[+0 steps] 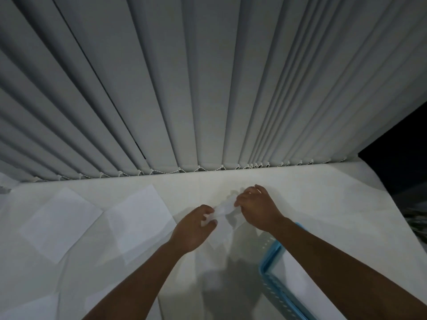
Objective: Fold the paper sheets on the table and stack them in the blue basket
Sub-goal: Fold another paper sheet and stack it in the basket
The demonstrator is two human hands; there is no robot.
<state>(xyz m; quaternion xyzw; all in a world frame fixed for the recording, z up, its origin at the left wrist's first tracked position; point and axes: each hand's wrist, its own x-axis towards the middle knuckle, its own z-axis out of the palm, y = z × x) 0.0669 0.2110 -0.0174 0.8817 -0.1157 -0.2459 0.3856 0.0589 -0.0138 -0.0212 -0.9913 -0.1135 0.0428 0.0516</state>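
Note:
Both of my hands hold one white paper sheet (227,224) just above the table's middle. My left hand (196,225) pinches its left edge. My right hand (256,207) grips its upper right part, and the sheet bends between them. Two flat white sheets lie to the left, one (60,224) further out and one (138,221) nearer my left hand. The blue basket (269,265) sits at the lower right, partly hidden under my right forearm, with white paper (298,280) inside it.
The white table (323,197) ends at a wall of grey vertical blinds (208,88) with a bead chain along the bottom. More white paper (30,307) shows at the lower left corner. The table's right edge (390,199) drops into darkness.

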